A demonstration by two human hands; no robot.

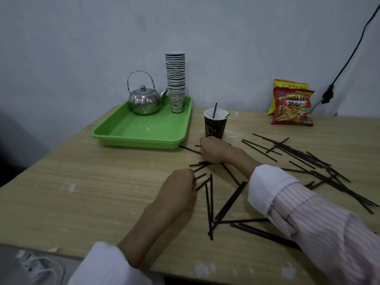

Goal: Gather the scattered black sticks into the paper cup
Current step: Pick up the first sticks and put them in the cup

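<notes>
Thin black sticks strewn from table middle to right edge; two stood in dark paper cup beside green tray. Left hand, right hand curled over stick ends; hold cannot be told.

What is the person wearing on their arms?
The right sleeve is pale pink cloth with thin dark stripes and a white cuff. The left sleeve has a white cuff too. The left hand and right hand are bare, no gloves or watch.

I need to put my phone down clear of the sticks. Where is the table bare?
Bare: the table left of the left hand, in front of the green tray. Crowded: sticks cover it from the right hand and cup rightward.
</notes>
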